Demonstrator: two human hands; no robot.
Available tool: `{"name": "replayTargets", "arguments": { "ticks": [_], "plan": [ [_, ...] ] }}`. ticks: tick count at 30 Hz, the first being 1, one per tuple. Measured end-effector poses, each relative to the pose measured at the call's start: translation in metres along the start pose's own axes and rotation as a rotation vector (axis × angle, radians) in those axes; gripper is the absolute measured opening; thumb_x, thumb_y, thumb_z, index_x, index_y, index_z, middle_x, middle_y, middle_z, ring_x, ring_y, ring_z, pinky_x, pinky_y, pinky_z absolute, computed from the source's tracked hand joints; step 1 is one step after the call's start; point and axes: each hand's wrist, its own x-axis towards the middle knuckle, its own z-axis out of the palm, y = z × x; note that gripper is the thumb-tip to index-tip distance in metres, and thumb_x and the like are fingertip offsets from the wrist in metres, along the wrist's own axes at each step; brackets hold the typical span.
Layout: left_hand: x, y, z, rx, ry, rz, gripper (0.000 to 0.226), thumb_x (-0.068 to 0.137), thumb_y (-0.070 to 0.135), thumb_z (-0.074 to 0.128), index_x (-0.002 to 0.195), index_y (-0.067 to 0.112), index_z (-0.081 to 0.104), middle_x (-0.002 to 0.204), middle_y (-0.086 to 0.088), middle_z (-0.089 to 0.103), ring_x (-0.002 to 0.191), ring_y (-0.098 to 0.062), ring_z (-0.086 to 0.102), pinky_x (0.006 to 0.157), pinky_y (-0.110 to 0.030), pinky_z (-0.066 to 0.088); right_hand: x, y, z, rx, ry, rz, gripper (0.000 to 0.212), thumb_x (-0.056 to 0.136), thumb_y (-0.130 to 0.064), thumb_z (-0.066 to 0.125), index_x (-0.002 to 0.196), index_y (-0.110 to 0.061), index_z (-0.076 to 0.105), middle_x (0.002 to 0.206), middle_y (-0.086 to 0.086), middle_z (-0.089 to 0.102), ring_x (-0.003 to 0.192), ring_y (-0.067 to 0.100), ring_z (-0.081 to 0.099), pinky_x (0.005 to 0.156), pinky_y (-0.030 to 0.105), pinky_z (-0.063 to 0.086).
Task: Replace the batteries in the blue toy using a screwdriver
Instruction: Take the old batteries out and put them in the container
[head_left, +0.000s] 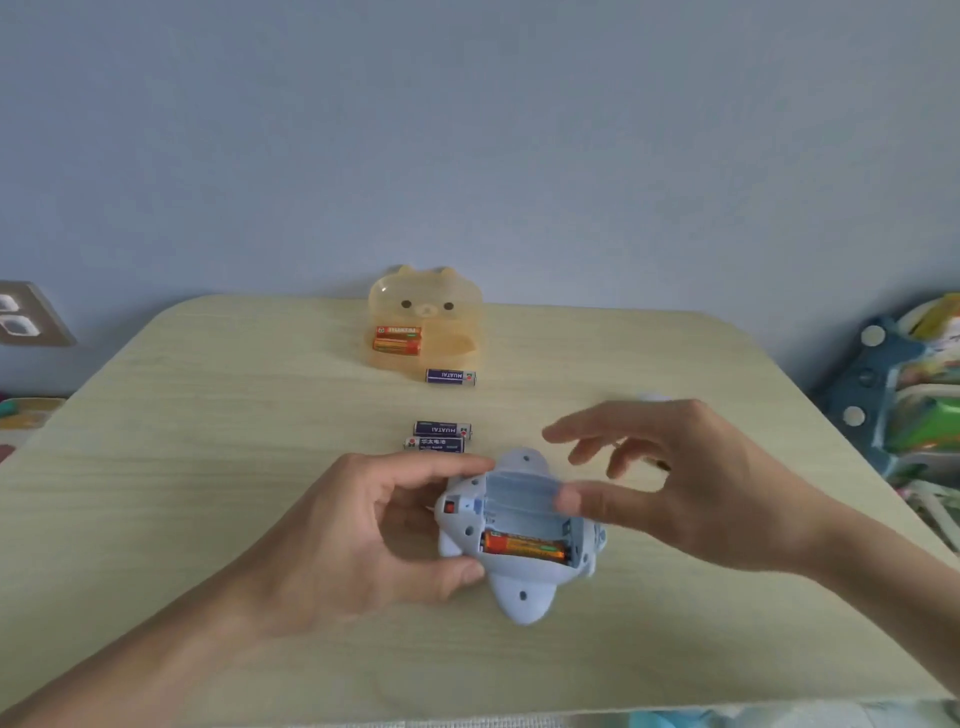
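One battery (524, 546) in blue toy (523, 597), orange pack (397, 340) in bear box (460, 332)

From my end I see a pale wood-grain surface (208, 467) with rounded far corners, set against a plain blue-grey wall (467, 130). A translucent orange bear-shaped box (426, 306) stands upright near the far edge, its face toward me. A beige socket plate (26, 314) sits on the wall at far left. At right, beyond the surface, a blue rack (872, 384) holds colourful, blurred items.
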Motion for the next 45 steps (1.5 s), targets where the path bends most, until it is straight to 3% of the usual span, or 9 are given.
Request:
{"name": "replayTargets", "arguments": {
  "ticks": [4, 9, 14, 22, 27, 33, 38, 41, 45],
  "plan": [
    [-0.001, 0.001, 0.003, -0.045, -0.003, 0.015, 0.065, 0.073, 0.000, 0.094, 0.123, 0.036, 0.075, 0.118, 0.002, 0.083, 0.107, -0.018, 0.080, 0.096, -0.030, 0.061, -0.034, 0.014, 0.018, 0.012, -0.062, -0.010, 0.083, 0.060, -0.072, 0.087, 0.136, -0.052, 0.059, 0.119, -0.026, 0.071, 0.112, 0.003, 0.064, 0.091, 0.021, 0.052],
    [-0.003, 0.004, 0.006, 0.109, -0.023, 0.076, 0.063, 0.070, 0.011, 0.097, 0.117, 0.041, 0.069, 0.118, 0.009, 0.080, 0.106, -0.015, 0.077, 0.093, -0.025, 0.059, -0.040, 0.012, 0.031, 0.127, 0.060, -0.057, 0.062, 0.067, -0.052, 0.091, 0.123, -0.057, 0.065, 0.114, -0.026, 0.076, 0.107, 0.000, 0.069, 0.092, 0.013, 0.050],
    [0.001, 0.022, 0.004, 0.457, -0.169, 0.270, 0.066, 0.074, 0.043, 0.089, 0.129, 0.045, 0.053, 0.142, 0.024, 0.043, 0.135, -0.009, 0.052, 0.103, -0.016, 0.046, -0.041, 0.007, 0.029, 0.173, 0.080, -0.054, 0.061, 0.066, -0.060, 0.085, 0.123, -0.065, 0.062, 0.110, -0.025, 0.077, 0.101, 0.004, 0.070, 0.090, 0.022, 0.053],
    [0.012, 0.037, 0.024, 0.687, -0.352, 0.321, 0.046, 0.083, 0.058, 0.078, 0.122, 0.056, 0.052, 0.143, 0.024, 0.012, 0.137, 0.008, 0.012, 0.080, -0.002, 0.031, -0.039, 0.006, 0.030, 0.178, 0.112, -0.072, 0.070, 0.068, -0.045, 0.092, 0.132, -0.048, 0.064, 0.105, -0.027, 0.079, 0.090, 0.003, 0.075, 0.084, 0.027, 0.058],
    [0.015, 0.038, 0.024, 0.664, -0.370, 0.336, 0.039, 0.084, 0.059, 0.077, 0.115, 0.051, 0.054, 0.134, 0.021, 0.015, 0.125, 0.024, 0.017, 0.073, 0.006, 0.037, -0.035, 0.009, 0.029, 0.150, 0.103, -0.164, 0.072, 0.075, -0.038, 0.092, 0.140, -0.043, 0.061, 0.108, -0.022, 0.079, 0.082, 0.008, 0.076, 0.077, 0.033, 0.062],
    [0.019, 0.038, 0.023, 0.661, -0.345, 0.381, 0.020, 0.090, 0.057, 0.068, 0.104, 0.047, 0.057, 0.123, 0.017, 0.020, 0.109, 0.028, 0.031, 0.078, -0.004, 0.033, -0.035, 0.008, 0.031, 0.183, 0.094, -0.198, 0.045, 0.079, -0.031, 0.090, 0.122, -0.037, 0.077, 0.094, -0.017, 0.080, 0.073, 0.008, 0.072, 0.071, 0.027, 0.061],
    [0.019, 0.038, 0.024, 0.806, -0.328, 0.491, 0.015, 0.094, 0.057, 0.063, 0.100, 0.044, 0.059, 0.124, 0.005, 0.029, 0.106, 0.037, 0.028, 0.064, -0.014, 0.035, -0.036, 0.010, 0.036, 0.269, 0.063, -0.142, 0.038, 0.078, -0.024, 0.093, 0.114, -0.028, 0.081, 0.097, -0.001, 0.082, 0.077, 0.017, 0.075, 0.072, 0.039, 0.062],
    [0.020, 0.040, 0.022, 0.708, -0.320, 0.428, 0.019, 0.090, 0.052, 0.069, 0.098, 0.047, 0.053, 0.121, 0.011, 0.024, 0.097, 0.022, 0.045, 0.069, -0.012, 0.042, -0.035, 0.009, 0.037, 0.256, 0.047, -0.159, 0.035, 0.079, -0.024, 0.093, 0.111, -0.028, 0.081, 0.095, -0.003, 0.081, 0.077, 0.016, 0.074, 0.072, 0.035, 0.061],
    [0.023, 0.040, 0.017, 0.535, -0.281, 0.375, 0.024, 0.090, 0.037, 0.073, 0.091, 0.041, 0.050, 0.126, 0.010, 0.026, 0.131, 0.001, 0.039, 0.095, -0.042, 0.056, -0.033, 0.009, 0.035, 0.193, 0.040, -0.191, 0.039, 0.078, -0.022, 0.093, 0.114, -0.026, 0.080, 0.102, -0.009, 0.080, 0.079, 0.018, 0.073, 0.072, 0.033, 0.061]
  ]
}}
